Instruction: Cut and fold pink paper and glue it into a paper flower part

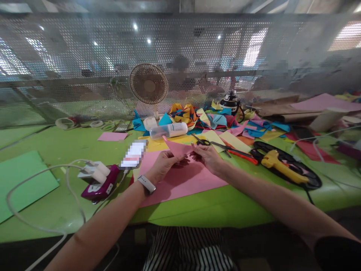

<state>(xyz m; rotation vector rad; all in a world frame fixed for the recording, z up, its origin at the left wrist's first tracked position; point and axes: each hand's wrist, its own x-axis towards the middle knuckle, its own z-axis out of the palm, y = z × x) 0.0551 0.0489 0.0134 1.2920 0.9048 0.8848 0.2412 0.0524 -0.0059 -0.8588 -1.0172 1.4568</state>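
Between my two hands is a small folded piece of pink paper [178, 148], raised above the worktop with one pointed corner sticking up on the left. My left hand [165, 164], with a pale watch band at the wrist, pinches its lower left side. Fingers of my right hand [208, 158] close on its right end. Beneath both hands lies a larger pink sheet [183, 186], flat on the green table [214, 214]. Black-handled scissors [202, 141] rest just beyond my right hand.
A yellow glue gun [282, 165] lies on a black tray at right. Left are a purple power adapter [103, 184] with white plugs and cables, a phone [134, 153] and a green sheet [22, 184]. Behind stand a bottle [169, 130], a fan [148, 83] and colourful folded paper [217, 120].
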